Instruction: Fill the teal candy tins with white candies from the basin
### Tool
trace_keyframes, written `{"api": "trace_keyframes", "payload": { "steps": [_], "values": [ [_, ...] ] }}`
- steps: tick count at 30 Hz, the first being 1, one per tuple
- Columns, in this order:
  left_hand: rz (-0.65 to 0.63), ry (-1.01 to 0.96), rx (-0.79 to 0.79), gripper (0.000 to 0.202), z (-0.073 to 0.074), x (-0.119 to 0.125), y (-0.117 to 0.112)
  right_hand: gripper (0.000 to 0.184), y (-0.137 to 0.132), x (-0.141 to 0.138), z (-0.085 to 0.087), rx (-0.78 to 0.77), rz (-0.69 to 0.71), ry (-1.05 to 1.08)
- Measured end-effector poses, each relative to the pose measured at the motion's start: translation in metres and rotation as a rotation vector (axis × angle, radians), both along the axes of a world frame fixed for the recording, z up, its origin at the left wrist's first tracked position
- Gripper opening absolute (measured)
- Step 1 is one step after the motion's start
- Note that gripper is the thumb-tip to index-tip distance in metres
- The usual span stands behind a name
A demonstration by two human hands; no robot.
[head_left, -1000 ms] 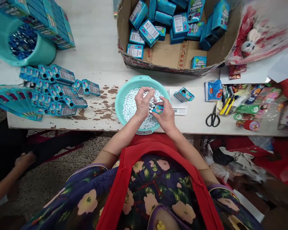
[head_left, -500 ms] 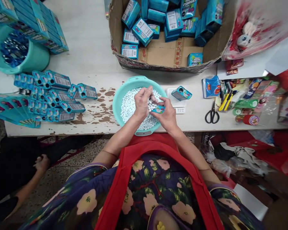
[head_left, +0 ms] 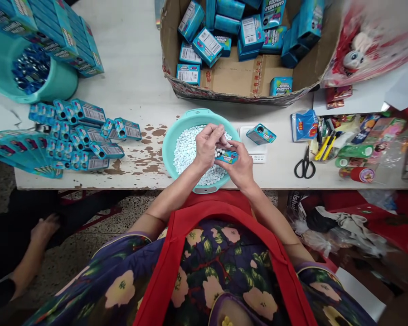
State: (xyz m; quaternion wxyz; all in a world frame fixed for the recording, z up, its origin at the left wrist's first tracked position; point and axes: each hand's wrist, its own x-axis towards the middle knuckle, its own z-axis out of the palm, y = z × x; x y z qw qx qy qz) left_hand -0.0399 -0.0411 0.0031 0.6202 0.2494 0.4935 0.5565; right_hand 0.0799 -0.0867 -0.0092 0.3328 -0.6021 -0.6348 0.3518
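Working at a white table (head_left: 129,86), over a turquoise basin (head_left: 168,149); holding the left hand (head_left: 204,147) curled, cannot tell whether around anything; with the right hand (head_left: 243,168), gripping a small blue box (head_left: 227,157) above the basin's right side, with white pellets (head_left: 219,151) by its left end.

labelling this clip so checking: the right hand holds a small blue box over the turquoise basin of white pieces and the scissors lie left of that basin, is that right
Not quite: the head view shows the scissors lying right of the basin; the right hand holds the small blue box over its white pieces.
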Motion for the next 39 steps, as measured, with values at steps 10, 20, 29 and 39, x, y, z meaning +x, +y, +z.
{"api": "trace_keyframes", "payload": {
  "steps": [10,20,29,39],
  "values": [
    [-0.019,0.048,0.097,0.033,-0.013,-0.011,0.003,0.053,-0.002,0.001,-0.003,0.002,-0.027,0.034],
    [-0.347,1.108,0.102,0.022,-0.126,-0.013,0.001,0.059,-0.017,0.013,-0.012,0.032,-0.083,0.152],
    [0.024,0.253,-0.192,0.040,-0.092,-0.027,-0.003,0.057,-0.011,0.017,-0.017,0.020,-0.061,0.074],
    [0.132,-0.078,-0.007,0.028,-0.004,-0.010,-0.018,0.051,-0.009,-0.005,-0.008,0.036,0.092,-0.077]
  ]
}}
